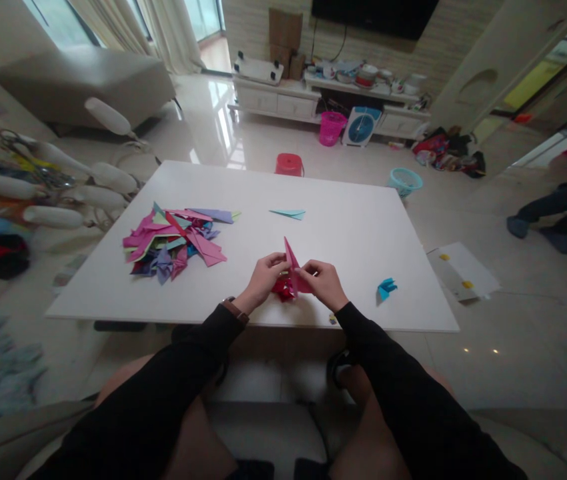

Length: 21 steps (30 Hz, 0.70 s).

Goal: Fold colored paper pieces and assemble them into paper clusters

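Between my two hands a pink folded paper (pixel 291 257) stands up, its pointed tip toward the far side of the white table (pixel 358 227). My left hand (pixel 266 277) pinches its left side with thumb and fingers. On the right side, my right hand (pixel 324 281) grips the same paper, fingers bent. Just below the paper lies something shiny and red (pixel 283 289), partly hidden by it and by my left hand. To the left is a heap of folded papers (pixel 173 240) in pink, purple, green and blue.
Beyond my hands lies a light-blue folded paper (pixel 288 214). A small blue folded piece (pixel 386 289) sits at the right. A red stool (pixel 289 164) stands past the far edge, a light-blue basket (pixel 405 180) by the far right corner. A person's legs (pixel 553 207) show at right.
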Each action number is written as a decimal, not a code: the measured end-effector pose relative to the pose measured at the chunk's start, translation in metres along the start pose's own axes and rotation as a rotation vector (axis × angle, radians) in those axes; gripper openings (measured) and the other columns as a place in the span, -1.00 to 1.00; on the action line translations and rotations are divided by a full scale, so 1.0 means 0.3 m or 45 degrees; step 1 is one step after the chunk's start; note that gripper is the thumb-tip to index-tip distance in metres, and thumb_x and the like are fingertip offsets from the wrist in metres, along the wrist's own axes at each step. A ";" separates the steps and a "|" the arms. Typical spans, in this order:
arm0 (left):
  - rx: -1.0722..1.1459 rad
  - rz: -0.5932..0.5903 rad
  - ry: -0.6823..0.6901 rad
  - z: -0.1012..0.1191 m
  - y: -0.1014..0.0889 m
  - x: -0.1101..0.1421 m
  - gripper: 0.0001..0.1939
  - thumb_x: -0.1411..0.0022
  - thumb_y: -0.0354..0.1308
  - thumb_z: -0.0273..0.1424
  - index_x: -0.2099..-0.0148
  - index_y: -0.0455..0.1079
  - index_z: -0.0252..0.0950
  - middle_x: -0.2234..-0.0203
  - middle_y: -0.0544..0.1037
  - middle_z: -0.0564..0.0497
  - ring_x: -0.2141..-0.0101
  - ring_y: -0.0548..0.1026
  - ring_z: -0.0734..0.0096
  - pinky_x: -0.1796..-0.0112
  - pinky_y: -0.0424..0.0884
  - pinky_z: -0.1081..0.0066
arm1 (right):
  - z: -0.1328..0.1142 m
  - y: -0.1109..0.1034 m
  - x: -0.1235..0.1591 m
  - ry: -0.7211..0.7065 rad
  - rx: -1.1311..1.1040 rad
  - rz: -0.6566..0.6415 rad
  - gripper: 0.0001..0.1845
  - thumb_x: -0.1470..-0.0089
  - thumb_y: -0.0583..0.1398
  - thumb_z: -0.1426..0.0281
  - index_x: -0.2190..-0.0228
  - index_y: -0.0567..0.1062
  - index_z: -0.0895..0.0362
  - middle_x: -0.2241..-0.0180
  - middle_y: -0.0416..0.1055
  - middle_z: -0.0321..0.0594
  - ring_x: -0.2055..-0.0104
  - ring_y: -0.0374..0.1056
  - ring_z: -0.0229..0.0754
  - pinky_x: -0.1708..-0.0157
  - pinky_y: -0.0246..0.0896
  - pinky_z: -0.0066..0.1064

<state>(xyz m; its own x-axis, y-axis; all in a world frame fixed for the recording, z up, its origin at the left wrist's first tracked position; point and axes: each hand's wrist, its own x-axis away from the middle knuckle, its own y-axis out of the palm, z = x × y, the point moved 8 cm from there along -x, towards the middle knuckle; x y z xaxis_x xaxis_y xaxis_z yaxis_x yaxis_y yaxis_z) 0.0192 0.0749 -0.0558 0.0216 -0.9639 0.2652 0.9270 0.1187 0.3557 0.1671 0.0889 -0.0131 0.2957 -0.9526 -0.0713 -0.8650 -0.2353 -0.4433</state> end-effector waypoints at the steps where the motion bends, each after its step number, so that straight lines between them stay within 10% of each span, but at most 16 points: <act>1: 0.055 -0.002 -0.041 -0.007 0.001 0.000 -0.73 0.03 0.35 -0.34 0.24 0.51 -0.33 0.39 0.56 -0.02 0.41 0.51 0.41 0.37 0.44 0.41 | 0.006 -0.008 -0.004 0.019 -0.042 0.020 -0.62 -0.11 0.28 0.10 0.54 0.54 0.13 0.58 0.43 -0.31 0.49 0.28 -0.24 0.42 0.14 -0.41; 21: -0.049 -0.054 -0.038 -0.013 -0.002 -0.004 -0.73 -0.01 0.36 -0.31 0.25 0.49 -0.36 0.49 0.57 -0.04 0.50 0.50 0.43 0.41 0.37 0.44 | -0.035 -0.019 0.006 -0.037 -0.037 0.020 -0.80 -0.07 0.30 0.22 0.43 0.54 0.10 0.35 0.53 -0.22 0.30 0.43 -0.18 0.38 0.28 -0.41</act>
<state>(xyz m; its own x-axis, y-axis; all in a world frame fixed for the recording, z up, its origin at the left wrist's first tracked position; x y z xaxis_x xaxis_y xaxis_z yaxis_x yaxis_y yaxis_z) 0.0200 0.0751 -0.0600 -0.0286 -0.9604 0.2771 0.9405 0.0680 0.3328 0.1683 0.0865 -0.0013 0.2931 -0.9504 -0.1044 -0.8810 -0.2261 -0.4157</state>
